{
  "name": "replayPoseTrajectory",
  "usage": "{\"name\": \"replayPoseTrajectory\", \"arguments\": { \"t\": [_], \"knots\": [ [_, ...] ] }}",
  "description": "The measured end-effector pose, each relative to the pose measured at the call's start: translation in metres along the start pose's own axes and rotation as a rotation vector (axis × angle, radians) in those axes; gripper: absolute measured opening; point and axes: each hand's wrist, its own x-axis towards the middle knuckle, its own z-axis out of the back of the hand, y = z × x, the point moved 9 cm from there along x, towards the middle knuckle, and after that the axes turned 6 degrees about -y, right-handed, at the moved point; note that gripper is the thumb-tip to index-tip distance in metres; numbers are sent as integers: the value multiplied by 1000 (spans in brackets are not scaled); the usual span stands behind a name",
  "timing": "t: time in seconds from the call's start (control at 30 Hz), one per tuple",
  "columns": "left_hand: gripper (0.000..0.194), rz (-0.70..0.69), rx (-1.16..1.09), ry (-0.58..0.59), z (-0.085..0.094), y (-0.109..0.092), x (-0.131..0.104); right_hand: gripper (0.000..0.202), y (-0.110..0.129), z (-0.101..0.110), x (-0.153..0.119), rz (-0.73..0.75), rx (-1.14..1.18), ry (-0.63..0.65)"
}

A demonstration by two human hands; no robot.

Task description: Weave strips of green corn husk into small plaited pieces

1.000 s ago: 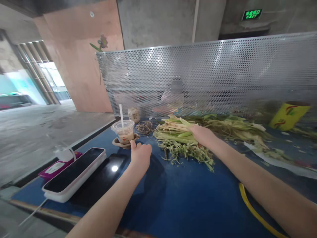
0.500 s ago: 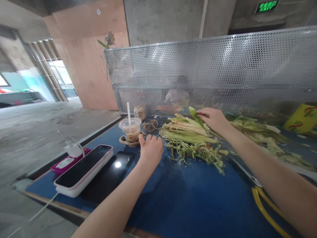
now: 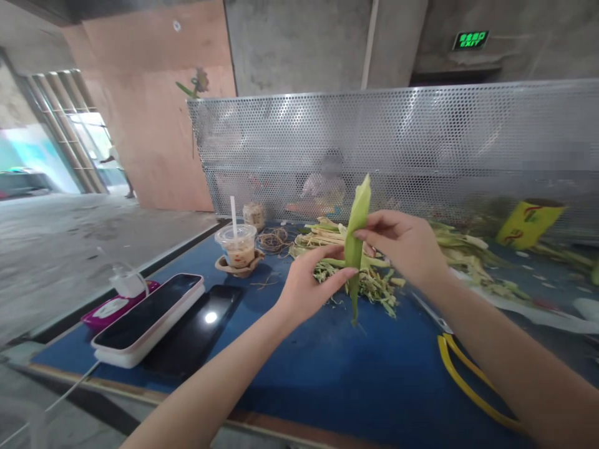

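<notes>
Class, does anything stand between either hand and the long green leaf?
Nothing visible does: the right hand pinches the green leaf directly, and the left hand touches it lower down. The plant pile lies behind.

The bare left forearm [image 3: 224, 374] enters from seven o'clock and slants toward one; the right forearm [image 3: 510, 352], also bare, comes in from four, aimed at ten. The left hand [image 3: 309, 284] curls in a pinch, left thumb [image 3: 340, 280] pointing to two o'clock — its fingertips partly hidden. The right hand [image 3: 405, 246] sits higher — pinching too, right thumb [image 3: 370, 237] toward nine.
</notes>
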Motion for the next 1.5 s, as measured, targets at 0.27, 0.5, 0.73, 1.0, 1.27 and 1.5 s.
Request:
{"name": "replayPoseTrajectory", "arguments": {
  "t": [0.27,0.5,0.73,1.0,1.27,1.5],
  "knots": [
    [26,331,-496,258,-46,-1,2,22,-23,1,-25,-230,172,132],
    [22,372,-369,201,-44,25,-11,21,-48,10,-40,-315,182,88],
    [22,592,-688,303,-56,21,-21,25,-47,0,-58,-451,335,176],
    [26,615,-717,334,-68,17,-27,29,-49,-16,-70,-535,383,294],
    [40,637,-820,481,-82,9,-42,26,-61,-11,-66,-507,395,192],
    [24,597,-751,320,-69,15,-31,22,-63,-12,-73,-499,280,258]
  ]
}}
